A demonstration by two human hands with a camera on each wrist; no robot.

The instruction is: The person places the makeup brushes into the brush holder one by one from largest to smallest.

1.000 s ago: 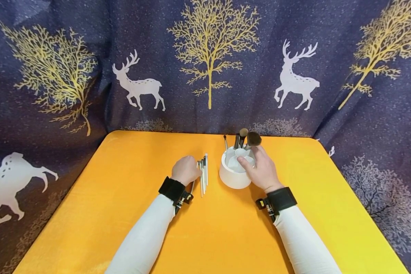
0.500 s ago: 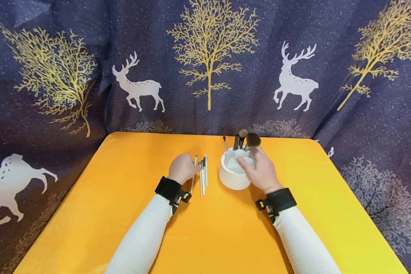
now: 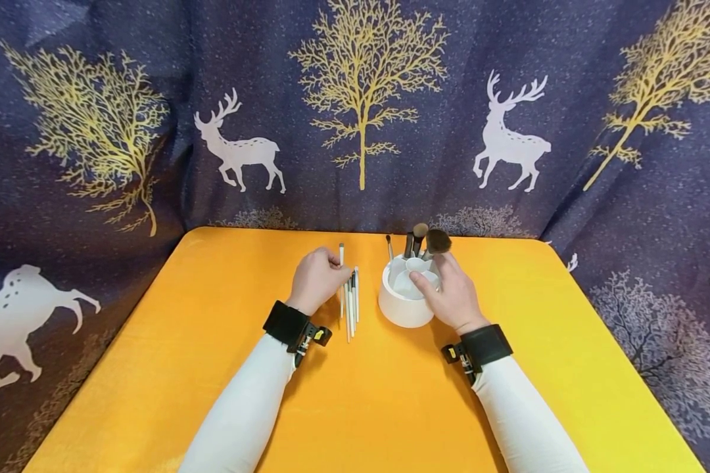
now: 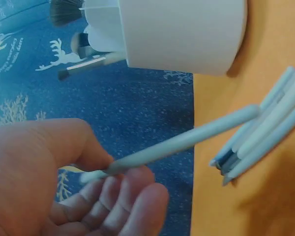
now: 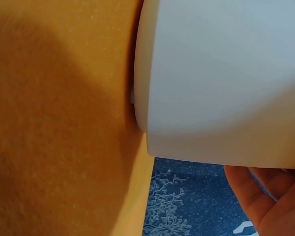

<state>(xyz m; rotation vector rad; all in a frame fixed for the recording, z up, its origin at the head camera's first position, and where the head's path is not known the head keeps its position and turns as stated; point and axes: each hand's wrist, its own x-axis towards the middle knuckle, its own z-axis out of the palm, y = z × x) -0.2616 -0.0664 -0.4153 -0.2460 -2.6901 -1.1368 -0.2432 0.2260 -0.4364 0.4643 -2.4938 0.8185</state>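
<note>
In the head view my left hand (image 3: 315, 282) pinches a slim makeup brush (image 3: 341, 253) between thumb and fingers. Its pale handle (image 4: 187, 140) slants across the left wrist view, lifted clear of the table. Just right of that hand several white-handled makeup brushes (image 3: 352, 312) lie side by side. My right hand (image 3: 452, 299) grips the round white brush holder (image 3: 403, 309) at its right side, thumb over the rim. Fingers (image 5: 246, 189) touch the holder's outer wall in the right wrist view. Dark-tipped brushes (image 3: 420, 233) stand in the holder's rear compartments.
An orange-yellow tabletop (image 3: 378, 401) lies under everything. A dark blue curtain (image 3: 390, 203) with deer and trees hangs behind its far edge and along the sides. Black straps (image 3: 486, 343) with small cameras sit on both wrists.
My left hand has drawn one brush up off the table beside the lying ones, moving slightly away from me and turning. The right hand and the holder keep their place.
</note>
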